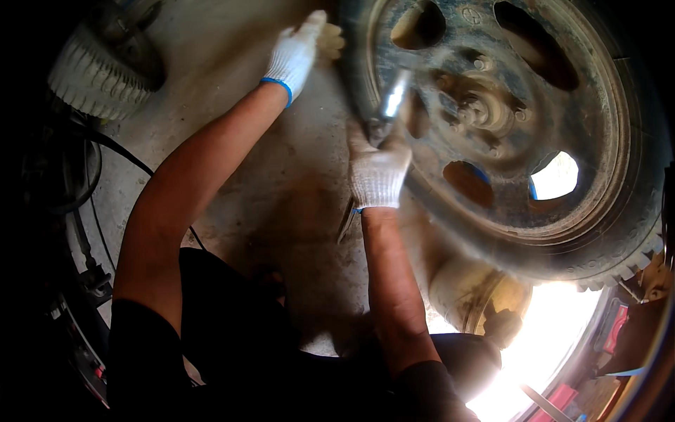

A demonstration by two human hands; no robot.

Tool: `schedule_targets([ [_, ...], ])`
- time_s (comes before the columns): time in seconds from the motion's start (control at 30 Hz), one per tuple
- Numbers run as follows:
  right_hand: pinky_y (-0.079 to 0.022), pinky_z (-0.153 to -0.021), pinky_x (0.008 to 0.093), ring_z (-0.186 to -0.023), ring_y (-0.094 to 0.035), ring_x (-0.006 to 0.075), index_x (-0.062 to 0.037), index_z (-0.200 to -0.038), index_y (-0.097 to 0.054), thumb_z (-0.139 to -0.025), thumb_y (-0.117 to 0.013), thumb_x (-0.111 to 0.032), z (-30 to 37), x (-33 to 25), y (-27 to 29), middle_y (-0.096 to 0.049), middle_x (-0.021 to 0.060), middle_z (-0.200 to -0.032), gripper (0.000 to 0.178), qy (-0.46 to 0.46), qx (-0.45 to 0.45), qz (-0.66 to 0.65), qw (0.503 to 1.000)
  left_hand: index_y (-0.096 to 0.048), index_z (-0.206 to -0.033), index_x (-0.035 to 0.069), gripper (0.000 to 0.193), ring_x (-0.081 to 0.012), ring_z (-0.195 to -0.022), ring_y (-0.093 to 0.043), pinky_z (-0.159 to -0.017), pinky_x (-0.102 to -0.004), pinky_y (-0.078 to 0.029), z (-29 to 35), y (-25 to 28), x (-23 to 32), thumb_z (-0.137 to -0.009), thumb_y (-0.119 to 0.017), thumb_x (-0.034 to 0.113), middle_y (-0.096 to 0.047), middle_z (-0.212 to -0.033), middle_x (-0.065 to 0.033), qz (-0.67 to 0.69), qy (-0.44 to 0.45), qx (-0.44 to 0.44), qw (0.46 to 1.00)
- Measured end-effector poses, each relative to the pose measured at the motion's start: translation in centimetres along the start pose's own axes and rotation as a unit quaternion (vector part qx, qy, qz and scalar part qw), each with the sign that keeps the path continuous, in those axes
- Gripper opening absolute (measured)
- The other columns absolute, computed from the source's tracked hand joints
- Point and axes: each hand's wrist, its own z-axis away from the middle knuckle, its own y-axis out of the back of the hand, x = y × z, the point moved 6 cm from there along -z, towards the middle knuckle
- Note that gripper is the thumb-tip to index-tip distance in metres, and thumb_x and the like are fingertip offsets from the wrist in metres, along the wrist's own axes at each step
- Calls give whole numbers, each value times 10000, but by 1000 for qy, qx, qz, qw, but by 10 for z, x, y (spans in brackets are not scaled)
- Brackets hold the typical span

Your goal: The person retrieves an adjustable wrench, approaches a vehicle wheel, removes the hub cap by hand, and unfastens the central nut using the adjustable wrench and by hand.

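Note:
My left hand [295,58], in a white knit glove with a blue cuff, is raised at the upper middle. Its fingers are stretched out and nothing shows in them. My right hand [380,165], gloved the same way, is closed around a tool with a shiny metal cylinder [395,98] at its upper end. Motion blur and the glove hide the tool's exact kind. The cylinder points up in front of the left side of a big, worn wheel [513,158] with a black tyre. Oval holes pierce its rim, and studs ring the hub [485,112].
Another tyre [105,74] with chunky tread is at the upper left. A dark hose [119,146] runs along the left over the concrete floor [281,169]. Below the wheel sits a dirty bucket-like container [467,292], beside bright glare. Red items [614,327] line the right rim.

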Motion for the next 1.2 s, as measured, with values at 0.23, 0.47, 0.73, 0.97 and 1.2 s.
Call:
schedule_targets([
  [0.23,-512,-699,405,-683,-641,299,35,-869,-663,-793,-763,-294,-7,36,-11,-656,215,-739,352,-115,-202,69,970,-692,-1180,9,611,-189,-1123,-619,-992,-352,-478,6,-9,-8,-940,-614,565,-702,-1181,-136,-11,38,-77,996],
  [0.47,-541,-823,466,-895,-691,416,-1,-975,-726,-828,-677,-308,-8,29,3,-700,280,-900,343,18,-340,239,909,-702,-1135,64,574,-272,-869,-704,-811,-373,-562,118,-88,33,-701,-866,403,-738,-1006,-147,-532,-92,-530,654],
  [0.73,-550,-867,448,-979,-693,361,-61,-1007,-755,-803,-735,-287,31,38,-2,-722,201,-1026,305,114,-526,393,746,-703,-949,13,466,-214,-623,-621,-584,-392,-501,155,-38,-94,-669,-866,348,-711,-757,-119,-473,196,-616,599],
  [0.97,-515,-892,454,-999,-682,355,-153,-1077,-753,-826,-730,-337,40,62,-12,-732,142,-1023,313,50,-458,410,788,-737,-1001,8,413,-152,-700,-632,-625,-344,-506,161,-4,-96,-662,-845,219,-737,-827,-99,-433,187,-569,674],
  [1.2,-533,-758,416,-771,-667,292,-96,-850,-709,-816,-750,-199,42,10,8,-691,111,-826,116,326,-95,197,920,-725,-1094,-22,435,-127,-845,-673,-720,-314,-551,140,42,-92,-664,-776,12,-749,-958,-81,-299,312,-496,753],
])
